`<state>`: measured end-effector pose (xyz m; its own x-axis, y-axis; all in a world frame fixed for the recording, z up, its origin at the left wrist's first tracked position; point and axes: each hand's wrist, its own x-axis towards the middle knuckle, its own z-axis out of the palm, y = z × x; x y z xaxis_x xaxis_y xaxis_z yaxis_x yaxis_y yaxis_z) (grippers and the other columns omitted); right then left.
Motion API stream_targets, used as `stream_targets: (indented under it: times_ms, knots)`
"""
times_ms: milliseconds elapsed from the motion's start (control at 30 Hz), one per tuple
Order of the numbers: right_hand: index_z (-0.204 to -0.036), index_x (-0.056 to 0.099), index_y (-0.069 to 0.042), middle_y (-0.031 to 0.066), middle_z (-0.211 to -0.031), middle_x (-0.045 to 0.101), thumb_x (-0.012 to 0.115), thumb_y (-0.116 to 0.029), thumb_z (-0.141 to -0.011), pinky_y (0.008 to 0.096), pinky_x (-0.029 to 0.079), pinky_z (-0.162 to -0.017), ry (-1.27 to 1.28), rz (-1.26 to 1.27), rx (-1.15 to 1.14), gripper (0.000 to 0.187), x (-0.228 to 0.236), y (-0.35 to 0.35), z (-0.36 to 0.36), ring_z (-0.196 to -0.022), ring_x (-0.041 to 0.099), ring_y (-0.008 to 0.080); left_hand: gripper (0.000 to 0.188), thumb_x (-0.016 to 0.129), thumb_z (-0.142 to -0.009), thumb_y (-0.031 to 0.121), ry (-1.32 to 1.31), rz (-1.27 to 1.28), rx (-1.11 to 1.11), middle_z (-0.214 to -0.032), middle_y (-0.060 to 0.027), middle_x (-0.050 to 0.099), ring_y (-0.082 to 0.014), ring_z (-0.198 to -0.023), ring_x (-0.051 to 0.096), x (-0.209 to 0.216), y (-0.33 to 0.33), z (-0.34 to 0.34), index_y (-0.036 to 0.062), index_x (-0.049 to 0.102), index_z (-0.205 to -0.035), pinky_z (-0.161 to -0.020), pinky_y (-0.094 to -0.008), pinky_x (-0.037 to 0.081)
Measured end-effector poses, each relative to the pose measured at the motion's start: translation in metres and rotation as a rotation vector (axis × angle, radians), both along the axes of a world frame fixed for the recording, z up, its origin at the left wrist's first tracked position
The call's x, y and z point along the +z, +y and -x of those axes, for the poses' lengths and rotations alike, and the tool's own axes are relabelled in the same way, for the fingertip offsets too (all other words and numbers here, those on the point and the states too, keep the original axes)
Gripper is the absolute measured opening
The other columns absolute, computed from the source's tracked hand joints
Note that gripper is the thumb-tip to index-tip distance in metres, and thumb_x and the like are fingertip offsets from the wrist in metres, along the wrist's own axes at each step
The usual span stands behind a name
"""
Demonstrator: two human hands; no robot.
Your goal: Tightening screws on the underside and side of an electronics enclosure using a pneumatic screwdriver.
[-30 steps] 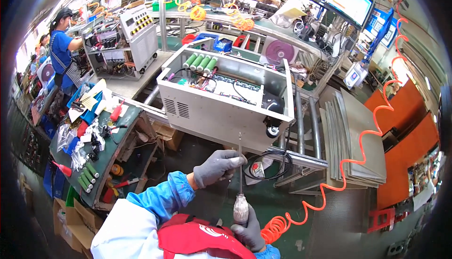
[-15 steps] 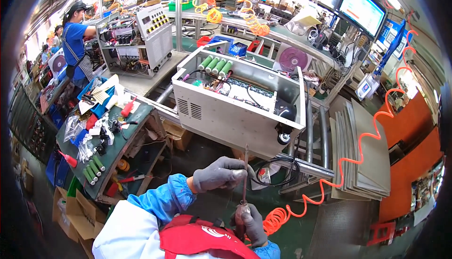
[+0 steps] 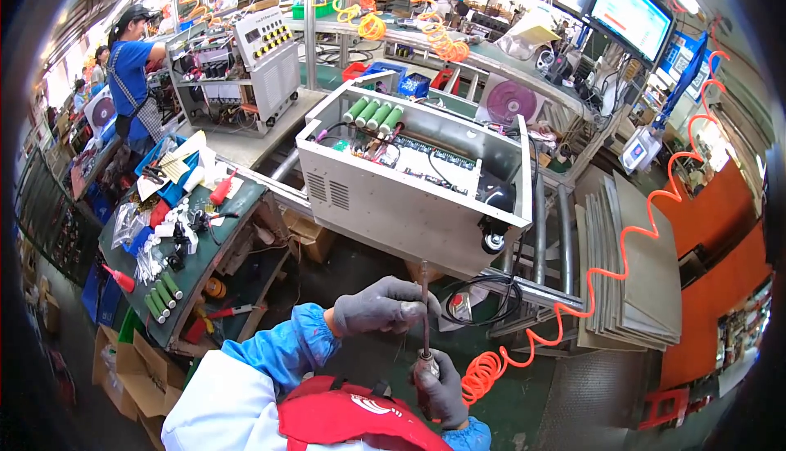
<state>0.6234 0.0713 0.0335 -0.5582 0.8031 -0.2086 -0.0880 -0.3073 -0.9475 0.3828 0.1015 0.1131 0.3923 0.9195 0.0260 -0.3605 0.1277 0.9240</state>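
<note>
Upright in front of me is a screwdriver (image 3: 425, 332) with a long thin metal shaft. Its handle is wrapped by my right hand (image 3: 443, 389), low and close to my body. The gloved fingers of my left hand (image 3: 385, 305) close around the shaft below its tip. Just beyond, a grey metal cabinet (image 3: 409, 222) lies with its open side up on a roller stand, apart from the tool. Inside it show green cylinders (image 3: 374, 113), wiring and a circuit board; a black caster (image 3: 494, 234) sits at its right end.
An orange coiled hose (image 3: 483, 376) runs beside my right hand and up to the right. Left stands a green bench (image 3: 221, 230) with tools and parts. Flat panels (image 3: 630, 279) lean at right. A co-worker (image 3: 131, 66) works at another cabinet (image 3: 274, 78) at far left.
The screwdriver's tip has come down slightly, away from the cabinet's edge. My right hand has shifted a little right and up. My left hand stays on the shaft.
</note>
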Motion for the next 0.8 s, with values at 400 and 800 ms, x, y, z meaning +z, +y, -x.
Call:
stream_targets:
  times_ms: [400, 800]
  knots:
    - [-0.134, 0.043, -0.008, 0.0092, -0.076, 0.06, 0.066, -0.059, -0.081, 0.0335, 0.051, -0.052, 0.384, 0.421, 0.233, 0.077, 0.041, 0.024, 0.012, -0.056, 0.059, 0.0205, 0.032, 0.053, -0.098, 0.029, -0.035, 0.161, 0.22, -0.062, 0.0018, 0.044, -0.0057, -0.048, 0.04, 0.014, 0.016, -0.014, -0.0004, 0.058, -0.11, -0.042, -0.0198, 0.029]
    - [-0.109, 0.053, -0.006, 0.0078, -0.073, 0.058, 0.056, -0.04, -0.091, 0.0307, 0.05, -0.051, 0.114, 0.456, 0.142, 0.038, 0.05, 0.032, 0.034, -0.055, 0.056, 0.0177, 0.026, 0.05, -0.098, 0.023, -0.053, 0.221, 0.404, -0.061, 0.0036, 0.039, -0.0055, -0.049, 0.035, 0.004, 0.013, -0.012, -0.0019, 0.057, -0.103, -0.043, -0.0202, 0.028]
